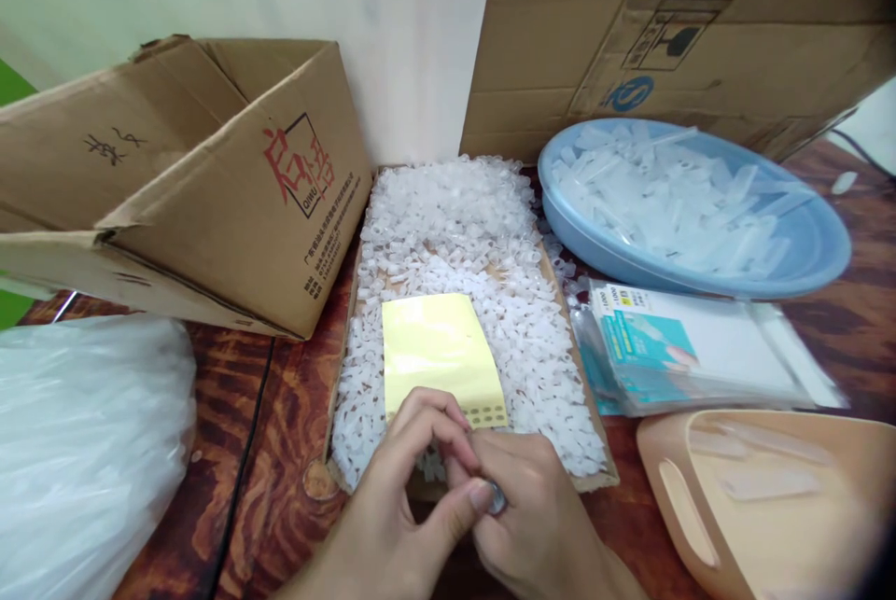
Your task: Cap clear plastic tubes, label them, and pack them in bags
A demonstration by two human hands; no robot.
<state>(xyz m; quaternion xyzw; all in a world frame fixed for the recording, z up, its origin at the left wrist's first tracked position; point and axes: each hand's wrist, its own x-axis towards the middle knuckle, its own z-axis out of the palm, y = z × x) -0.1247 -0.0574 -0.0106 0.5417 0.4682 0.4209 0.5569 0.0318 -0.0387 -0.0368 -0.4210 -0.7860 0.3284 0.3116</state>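
My left hand (413, 497) and my right hand (536, 507) meet at the near edge of a shallow cardboard tray (602, 479). Between their fingers is a small clear plastic piece (497, 497), mostly hidden; the left thumb presses beside it and the right fingers curl round it. Just beyond the hands a yellow sheet (441, 348) with small dark oval marks along its near edge lies on many small white plastic pieces (546, 367). Farther back in the tray are heaped translucent caps (448, 208).
An open cardboard box (238, 208) stands at the left, above a white plastic bag (91, 451). At the right are a blue basin (595, 250) of clear tubes, stacked printed packets (721, 348) and a beige bin (665, 451) holding clear pieces. A large carton (546, 49) stands behind.
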